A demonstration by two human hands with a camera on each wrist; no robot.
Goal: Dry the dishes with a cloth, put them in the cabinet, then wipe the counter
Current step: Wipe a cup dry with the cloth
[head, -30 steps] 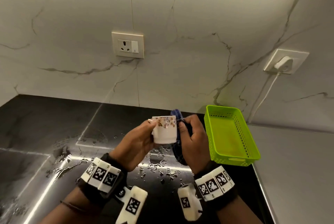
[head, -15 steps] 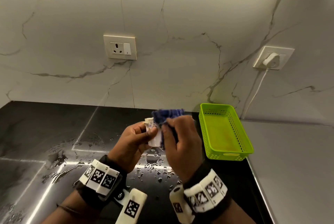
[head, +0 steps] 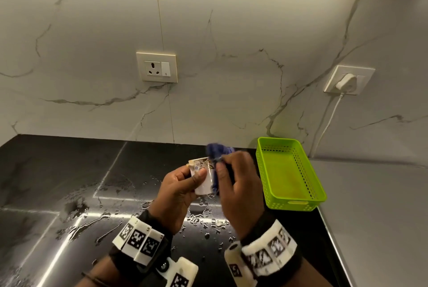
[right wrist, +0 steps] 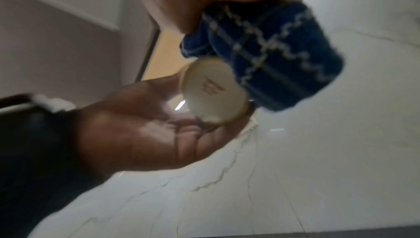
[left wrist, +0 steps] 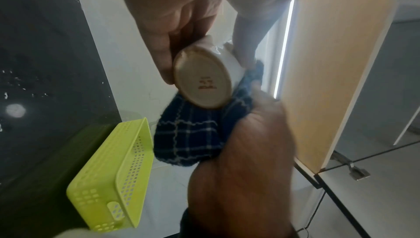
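Observation:
A small white cup (head: 203, 177) with a floral print is held upright above the black counter (head: 58, 170). My left hand (head: 183, 184) grips it, thumb across the front. My right hand (head: 236, 184) holds a bunched blue checked cloth (head: 217, 152) against the cup's right side and over its rim. From the left wrist view the cup's base (left wrist: 202, 78) faces the camera with the cloth (left wrist: 188, 139) below it. The right wrist view shows the same base (right wrist: 213, 94) beside the cloth (right wrist: 268, 53).
An empty lime-green plastic basket (head: 289, 175) stands on the counter just right of my hands. Water drops and puddles (head: 203, 214) lie on the counter below the cup. The marble wall carries a socket (head: 157, 67) and a plugged-in charger (head: 346, 82).
My right hand has carried the cloth from the cup's right side up over its rim and keeps rubbing. The cup stays in my left hand.

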